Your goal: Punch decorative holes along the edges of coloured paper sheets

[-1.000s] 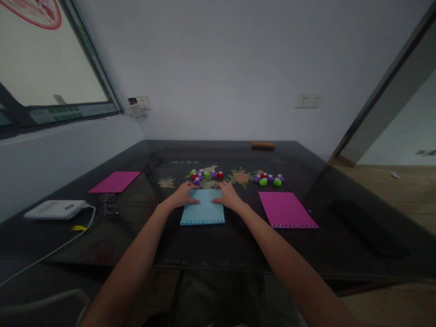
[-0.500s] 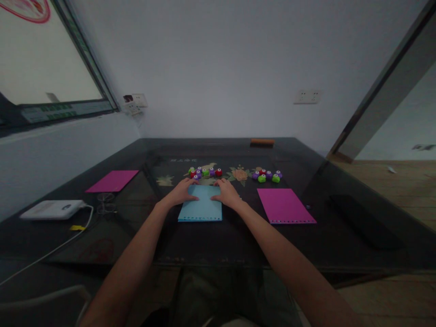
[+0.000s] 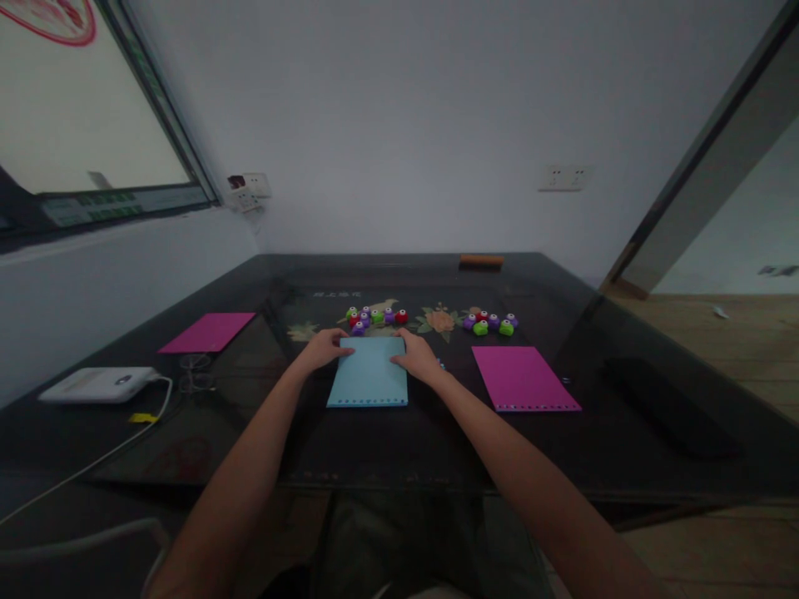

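Observation:
Light blue paper (image 3: 370,374) with a row of holes along its near edge lies flat on the dark table (image 3: 374,453). At its far left corner my left hand (image 3: 325,348) grips the edge between thumb and fingers. My right hand (image 3: 415,353) holds the far right corner the same way, thumb on top. Just beyond the paper sits a cluster of small red, green and purple toys with eyes (image 3: 376,317). A second such cluster (image 3: 490,323) is farther right, behind a magenta sheet (image 3: 523,378).
Another magenta sheet (image 3: 209,332) lies at the left, near a white device (image 3: 100,384) with a cable and a pair of glasses (image 3: 196,374). A black object (image 3: 667,408) lies at the right. An orange-brown bar (image 3: 480,261) is by the wall.
My hands have shifted slightly outward to the paper's far corners, uncovering more of its surface. The paper's far edge now looks straighter.

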